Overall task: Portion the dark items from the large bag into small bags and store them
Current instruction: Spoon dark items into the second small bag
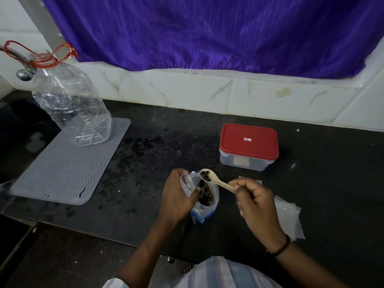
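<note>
Dark items (205, 176): small, black, irregular lumps. A few sit in the bowl of a pale cream spoon (216, 180); more lie inside the large bag (205, 201), visible as a dark mass through its open mouth. Exact kind of item cannot be told.

Large bag: clear plastic with blue at its lower edge, standing on the black counter (145, 163) just in front of the person, mouth up.

Left hand (176, 196): fingers curled round a small bag (188, 185), clear with a zip strip, held beside the large bag's mouth.

Right hand (254, 201): fingers closed on the spoon handle; the bowl is level above the large bag, just beside the small bag's opening.

Stack of flat clear small bags (288, 217) lies on the counter right of the right hand, partly hidden by it.

Clear container with red lid (249, 145), lid on, stands behind the bags, apart from them. Grey ribbed mat (62, 169) at left carries a crumpled clear bottle (72, 107).
</note>
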Demonstrator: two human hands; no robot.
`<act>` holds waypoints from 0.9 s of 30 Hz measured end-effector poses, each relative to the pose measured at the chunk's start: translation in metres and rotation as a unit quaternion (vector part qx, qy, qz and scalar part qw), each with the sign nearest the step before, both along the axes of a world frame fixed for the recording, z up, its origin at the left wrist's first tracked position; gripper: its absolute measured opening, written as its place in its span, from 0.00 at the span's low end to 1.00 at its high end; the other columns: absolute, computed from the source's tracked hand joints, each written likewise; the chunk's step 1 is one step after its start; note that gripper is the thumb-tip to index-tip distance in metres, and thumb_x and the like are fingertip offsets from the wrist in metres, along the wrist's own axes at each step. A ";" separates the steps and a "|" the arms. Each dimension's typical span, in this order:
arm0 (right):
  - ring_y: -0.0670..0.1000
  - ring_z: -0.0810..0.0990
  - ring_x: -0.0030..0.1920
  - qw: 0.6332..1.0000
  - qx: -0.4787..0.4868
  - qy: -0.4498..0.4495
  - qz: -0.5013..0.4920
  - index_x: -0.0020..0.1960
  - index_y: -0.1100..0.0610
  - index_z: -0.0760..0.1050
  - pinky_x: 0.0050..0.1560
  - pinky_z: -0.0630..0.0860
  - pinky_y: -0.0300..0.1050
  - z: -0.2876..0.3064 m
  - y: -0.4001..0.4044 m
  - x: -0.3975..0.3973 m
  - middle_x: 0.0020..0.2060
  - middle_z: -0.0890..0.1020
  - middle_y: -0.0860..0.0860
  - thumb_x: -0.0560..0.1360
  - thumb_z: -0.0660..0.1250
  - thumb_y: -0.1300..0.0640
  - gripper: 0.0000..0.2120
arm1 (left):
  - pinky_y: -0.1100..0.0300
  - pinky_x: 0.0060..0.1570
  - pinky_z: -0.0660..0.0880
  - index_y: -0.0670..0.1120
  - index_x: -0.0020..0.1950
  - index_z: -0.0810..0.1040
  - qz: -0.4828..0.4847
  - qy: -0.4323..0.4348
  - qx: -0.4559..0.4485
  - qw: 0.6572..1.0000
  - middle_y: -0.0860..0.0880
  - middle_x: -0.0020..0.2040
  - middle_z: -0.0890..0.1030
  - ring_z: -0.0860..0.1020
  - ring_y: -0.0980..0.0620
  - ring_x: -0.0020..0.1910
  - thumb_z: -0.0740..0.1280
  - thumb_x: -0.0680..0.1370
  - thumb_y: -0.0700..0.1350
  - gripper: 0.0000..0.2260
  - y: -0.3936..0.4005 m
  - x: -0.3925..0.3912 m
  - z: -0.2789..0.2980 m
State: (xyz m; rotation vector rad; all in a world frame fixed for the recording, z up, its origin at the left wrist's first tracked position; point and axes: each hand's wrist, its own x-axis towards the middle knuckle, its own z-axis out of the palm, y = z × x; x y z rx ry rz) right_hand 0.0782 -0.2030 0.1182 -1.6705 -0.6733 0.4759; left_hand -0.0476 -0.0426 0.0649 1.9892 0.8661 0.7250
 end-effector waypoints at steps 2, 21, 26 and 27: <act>0.46 0.70 0.27 1.000 0.012 -0.015 0.025 0.46 0.49 0.82 0.28 0.67 0.45 0.012 0.003 -0.003 0.26 0.75 0.44 0.74 0.63 0.54 0.09 | 0.70 0.42 0.73 0.54 0.54 0.70 -0.008 0.014 0.012 1.000 0.55 0.46 0.78 0.78 0.60 0.45 0.76 0.70 0.45 0.19 -0.002 0.002 -0.001; 0.48 0.74 0.33 0.833 -0.051 -0.543 0.093 0.50 0.59 0.81 0.31 0.74 0.44 0.020 0.013 -0.006 0.36 0.77 0.51 0.83 0.56 0.56 0.16 | 0.66 0.41 0.73 0.54 0.54 0.69 0.026 0.016 -0.015 0.999 0.56 0.46 0.77 0.78 0.60 0.45 0.72 0.70 0.52 0.17 -0.002 0.005 -0.005; 0.47 0.78 0.38 0.917 -0.130 -0.373 0.057 0.50 0.56 0.80 0.37 0.78 0.48 -0.010 0.015 0.012 0.40 0.80 0.50 0.79 0.57 0.53 0.13 | 0.68 0.38 0.69 0.51 0.54 0.70 0.079 0.036 -0.123 0.989 0.54 0.47 0.78 0.78 0.60 0.45 0.74 0.74 0.50 0.15 0.002 0.005 -0.004; 0.48 0.78 0.37 0.916 -0.163 -0.360 0.068 0.48 0.55 0.79 0.37 0.78 0.49 -0.017 0.017 0.013 0.38 0.79 0.49 0.79 0.59 0.53 0.11 | 0.67 0.38 0.70 0.51 0.55 0.70 0.086 0.039 -0.142 0.985 0.54 0.48 0.78 0.78 0.59 0.46 0.74 0.74 0.50 0.15 0.003 0.005 -0.004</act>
